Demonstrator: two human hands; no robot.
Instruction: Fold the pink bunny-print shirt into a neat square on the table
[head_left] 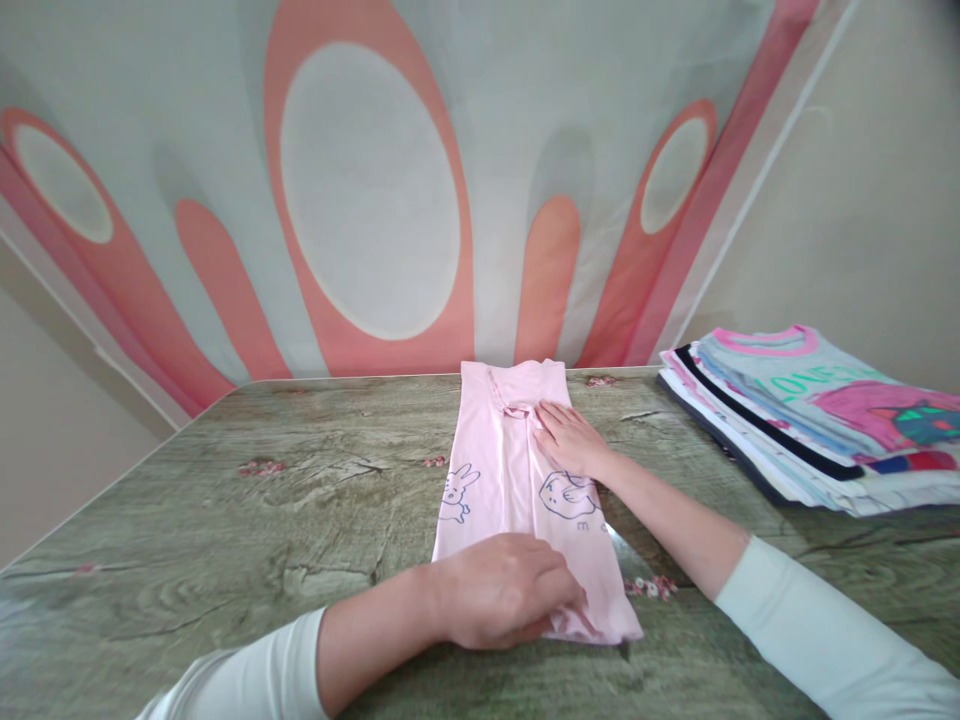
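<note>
A pink shirt (517, 480) lies lengthwise on the table, its sides folded in to make a long narrow strip. Line drawings, one of a rabbit, show on both of its edges. My right hand (566, 440) rests flat on the upper right part of the shirt, fingers stretched out toward the neckline. At the near end, my left hand (510, 590) has its fingers curled in on the fabric close to the bottom hem. Its fingertips are partly hidden under the hand.
A stack of folded clothes (817, 420) stands at the right, topped by a grey shirt with a pink collar. The wood-patterned table (300, 500) ends at a patterned pink-and-grey backdrop (495, 200).
</note>
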